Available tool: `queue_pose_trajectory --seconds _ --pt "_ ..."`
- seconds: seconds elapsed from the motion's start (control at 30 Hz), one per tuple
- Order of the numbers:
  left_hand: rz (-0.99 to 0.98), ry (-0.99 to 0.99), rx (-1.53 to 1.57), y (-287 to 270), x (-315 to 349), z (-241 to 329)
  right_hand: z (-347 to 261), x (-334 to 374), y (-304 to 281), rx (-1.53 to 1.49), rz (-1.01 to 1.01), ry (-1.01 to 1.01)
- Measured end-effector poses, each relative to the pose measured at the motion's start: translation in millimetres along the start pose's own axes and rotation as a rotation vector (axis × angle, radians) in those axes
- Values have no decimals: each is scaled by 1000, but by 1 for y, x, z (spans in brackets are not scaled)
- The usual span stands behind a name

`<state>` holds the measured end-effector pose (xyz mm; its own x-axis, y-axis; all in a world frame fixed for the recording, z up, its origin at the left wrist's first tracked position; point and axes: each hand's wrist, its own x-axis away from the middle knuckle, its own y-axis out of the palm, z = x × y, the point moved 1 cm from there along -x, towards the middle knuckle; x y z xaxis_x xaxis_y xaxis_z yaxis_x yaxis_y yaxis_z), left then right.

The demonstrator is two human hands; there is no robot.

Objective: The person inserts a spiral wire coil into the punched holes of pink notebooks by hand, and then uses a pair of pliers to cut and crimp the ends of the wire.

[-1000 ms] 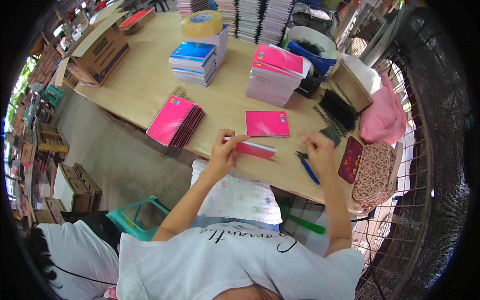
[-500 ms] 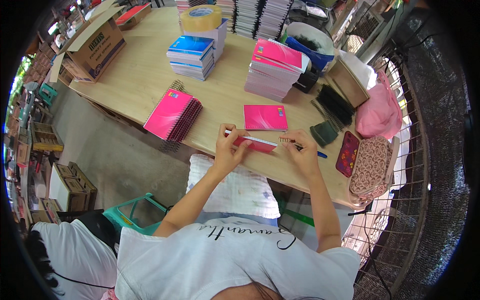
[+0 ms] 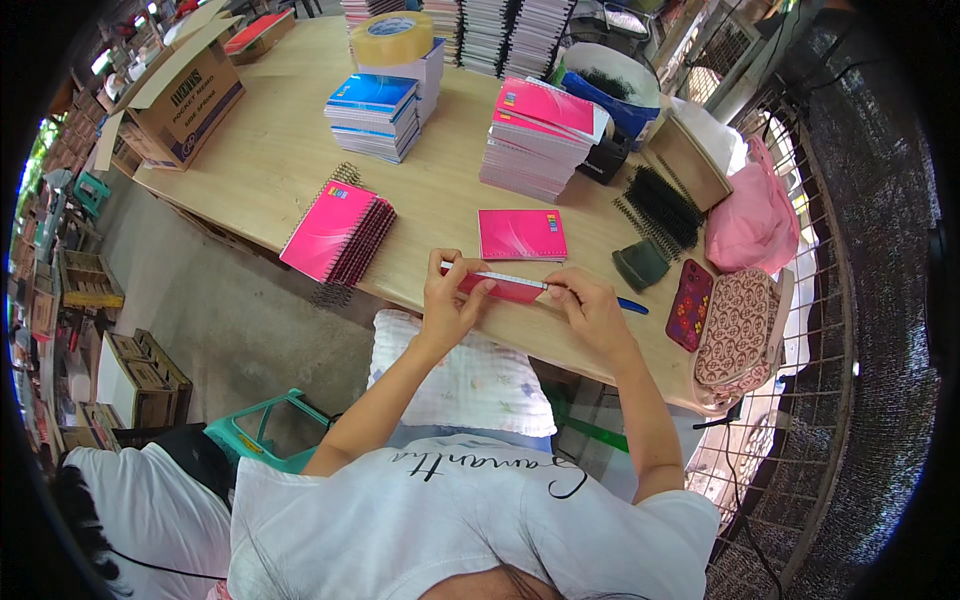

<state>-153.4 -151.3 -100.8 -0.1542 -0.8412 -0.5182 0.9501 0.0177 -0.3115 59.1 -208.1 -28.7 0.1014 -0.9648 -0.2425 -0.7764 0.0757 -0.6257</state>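
Note:
My left hand (image 3: 455, 298) grips a small pink notepad (image 3: 512, 288), its white page edge turned up, above the table's front edge. At the pad's right end, my right hand (image 3: 588, 302) is closed in a pinch on a metal spiral coil, now mostly hidden by the fingers. Just beyond the hands lies another pink notepad (image 3: 522, 234). To the left sits a stack of pink spiral notebooks (image 3: 328, 232) with coils sticking out around it. A blue pen (image 3: 632, 306) lies beside my right hand.
Behind stand a pink notepad stack (image 3: 540, 148), a blue notepad stack (image 3: 372, 118) and a tape roll (image 3: 393, 40). On the right are dark coils (image 3: 664, 208), a dark green object (image 3: 640, 265), a phone (image 3: 690, 305), a patterned pouch (image 3: 738, 325) and a pink bag (image 3: 752, 222).
My right hand has moved left with the coil, up to the notepad's right end, and the gap between them has closed. My left hand still holds the pad.

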Motion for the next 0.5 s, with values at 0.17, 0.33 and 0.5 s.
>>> queue_pose_trajectory --seconds 0.17,0.33,0.5 --pt "-11 32 -8 1 0 -1 -2 -2 2 182 -100 31" --pt "-22 27 16 -2 -1 -1 19 -6 -20 716 125 38" --pt "-25 18 22 3 -6 9 76 -1 -55 1034 235 185"
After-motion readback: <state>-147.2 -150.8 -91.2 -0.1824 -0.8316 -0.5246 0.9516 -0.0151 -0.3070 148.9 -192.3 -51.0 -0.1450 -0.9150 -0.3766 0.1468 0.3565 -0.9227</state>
